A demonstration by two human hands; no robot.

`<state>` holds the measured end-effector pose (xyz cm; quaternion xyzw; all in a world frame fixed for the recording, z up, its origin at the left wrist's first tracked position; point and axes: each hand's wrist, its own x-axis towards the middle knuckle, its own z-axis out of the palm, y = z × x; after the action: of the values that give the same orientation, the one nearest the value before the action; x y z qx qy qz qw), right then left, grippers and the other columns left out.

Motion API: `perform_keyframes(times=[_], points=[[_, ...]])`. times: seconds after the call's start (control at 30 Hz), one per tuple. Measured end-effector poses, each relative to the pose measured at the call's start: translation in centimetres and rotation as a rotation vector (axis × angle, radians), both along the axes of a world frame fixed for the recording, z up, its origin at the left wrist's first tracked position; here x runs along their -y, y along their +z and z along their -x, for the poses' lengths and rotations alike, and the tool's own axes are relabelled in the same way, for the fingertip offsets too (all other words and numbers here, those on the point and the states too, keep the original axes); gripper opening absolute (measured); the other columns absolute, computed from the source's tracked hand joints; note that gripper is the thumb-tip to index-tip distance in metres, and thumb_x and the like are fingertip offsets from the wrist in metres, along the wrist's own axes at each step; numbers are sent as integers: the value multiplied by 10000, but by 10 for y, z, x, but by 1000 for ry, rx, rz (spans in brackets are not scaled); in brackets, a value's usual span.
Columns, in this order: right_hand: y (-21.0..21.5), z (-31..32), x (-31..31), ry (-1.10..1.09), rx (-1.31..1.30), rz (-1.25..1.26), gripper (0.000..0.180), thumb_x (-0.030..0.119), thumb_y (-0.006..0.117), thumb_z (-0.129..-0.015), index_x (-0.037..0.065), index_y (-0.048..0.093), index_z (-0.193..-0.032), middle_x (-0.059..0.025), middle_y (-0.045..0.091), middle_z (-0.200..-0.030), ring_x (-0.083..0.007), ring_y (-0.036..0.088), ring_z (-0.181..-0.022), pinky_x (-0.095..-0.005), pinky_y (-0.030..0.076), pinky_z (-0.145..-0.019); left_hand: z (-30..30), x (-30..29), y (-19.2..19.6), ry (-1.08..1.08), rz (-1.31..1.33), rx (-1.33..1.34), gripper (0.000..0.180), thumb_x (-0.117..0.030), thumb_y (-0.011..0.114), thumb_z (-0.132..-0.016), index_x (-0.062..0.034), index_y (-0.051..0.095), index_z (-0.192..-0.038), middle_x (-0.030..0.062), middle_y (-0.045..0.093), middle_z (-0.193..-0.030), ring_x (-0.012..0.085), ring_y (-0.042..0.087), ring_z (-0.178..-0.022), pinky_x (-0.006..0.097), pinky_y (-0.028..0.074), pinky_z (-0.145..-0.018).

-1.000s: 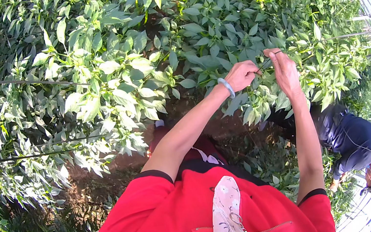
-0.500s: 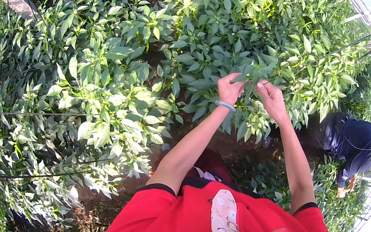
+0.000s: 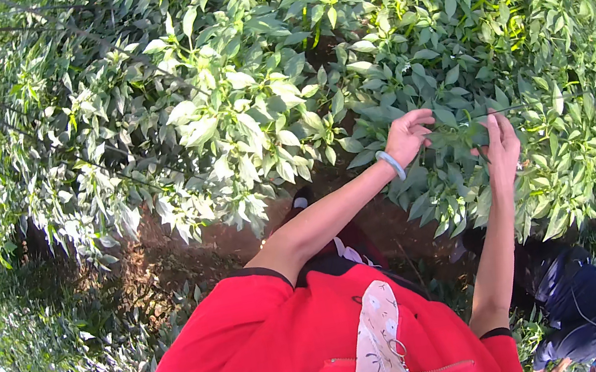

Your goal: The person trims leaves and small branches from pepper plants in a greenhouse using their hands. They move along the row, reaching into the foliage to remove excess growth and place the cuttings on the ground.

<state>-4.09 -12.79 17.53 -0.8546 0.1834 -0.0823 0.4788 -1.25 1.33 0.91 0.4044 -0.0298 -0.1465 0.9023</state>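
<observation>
My left hand (image 3: 409, 138), with a pale bracelet (image 3: 391, 165) on its wrist, reaches into the leafy pepper-like plant (image 3: 457, 138) from the left. Its fingers stretch toward the upper leaves, apart from the thumb. On the plant's other side is my right hand (image 3: 500, 144), its fingers pointing up and its thumb apart among the leaves. A thin dark line (image 3: 561, 97), like a string or wire, runs rightward over the foliage from near my right fingertips. I make out nothing held in either hand; leaves partly hide the space between them.
Another bushy plant (image 3: 247, 123) grows to the left, with dark lines (image 3: 13, 108) stretched over its row. Bare brown soil (image 3: 174, 251) shows between the rows. A co-worker in a dark top (image 3: 586, 306) bends low at the lower right.
The view has shifted, so the plants sit farther right and lower. My right hand has gone from a pinch to spread, raised fingers. My hands are slightly farther apart.
</observation>
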Motion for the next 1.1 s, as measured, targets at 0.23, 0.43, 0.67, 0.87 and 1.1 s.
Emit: perform_keyframes(times=[0.23, 0.43, 0.67, 0.87, 1.1], points=[[8, 58, -53, 60, 320, 300, 334, 97, 562, -1004, -48, 550, -1305, -134, 677, -1083, -197, 642, -1006, -340, 498, -905, 98, -140, -45, 433, -450, -155, 286, 109, 460, -895, 38, 650, -1097, 98, 701, -910, 136, 674, -754, 256, 546, -700], [-5, 48, -112, 415, 219, -23, 218, 52, 587, -981, -8, 638, -1184, -98, 700, -1053, -169, 673, -957, -301, 519, -867, 91, -266, -6, 1031, -703, -4, 226, 67, 493, -920, 44, 652, -1079, 80, 704, -954, 132, 675, -830, 254, 550, -743], [31, 41, -204, 689, 397, -81, 166, 35, 617, -957, -9, 676, -1105, -96, 704, -1006, -145, 666, -891, -285, 529, -839, 30, -319, 6, 1216, -522, -27, 187, 85, 583, -878, 25, 709, -1003, 46, 703, -898, 81, 624, -781, 215, 497, -677], [69, 8, -315, 790, 396, 149, 421, 169, 656, -945, 31, 545, -1328, -172, 636, -1269, -284, 682, -1025, -368, 531, -906, 22, -345, 66, 1149, -794, 340, 374, 37, 604, -817, 18, 601, -1191, 116, 661, -1121, 176, 626, -946, 293, 498, -867], [49, -82, -398, 1175, 232, 115, 264, 182, 432, -994, -21, 592, -1045, -168, 684, -949, -217, 660, -855, -344, 523, -780, -26, -361, 43, 362, -376, 238, 261, 64, 568, -869, 39, 689, -1099, 28, 703, -894, 75, 590, -807, 235, 482, -766]])
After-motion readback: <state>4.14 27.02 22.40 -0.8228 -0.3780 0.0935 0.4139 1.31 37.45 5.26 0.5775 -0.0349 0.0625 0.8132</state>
